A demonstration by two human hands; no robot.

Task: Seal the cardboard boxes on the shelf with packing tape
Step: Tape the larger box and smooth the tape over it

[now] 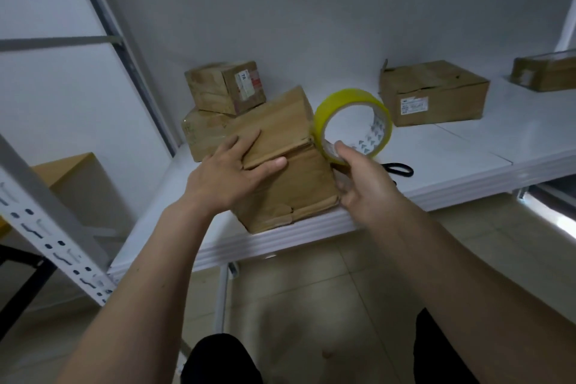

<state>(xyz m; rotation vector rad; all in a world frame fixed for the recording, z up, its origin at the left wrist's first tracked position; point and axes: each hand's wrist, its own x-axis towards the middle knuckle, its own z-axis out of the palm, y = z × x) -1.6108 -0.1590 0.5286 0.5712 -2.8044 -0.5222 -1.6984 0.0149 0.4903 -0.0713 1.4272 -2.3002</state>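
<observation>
Fingers [246,146] of the left hand [227,174] lie flat, pressing the near box [290,184] at the shelf [280,240] edge; right hand [364,187] pinches the tape roll [352,100] beside its right corner. Best keep flaps pressed shut, drawing tape taut along the seam. Farther: scissors [400,169], more boxes.

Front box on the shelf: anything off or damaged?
Yes. The front box sits skewed, its near corner at the shelf edge, cardboard creased and torn along the bottom. The left hand presses its flaps.
</observation>
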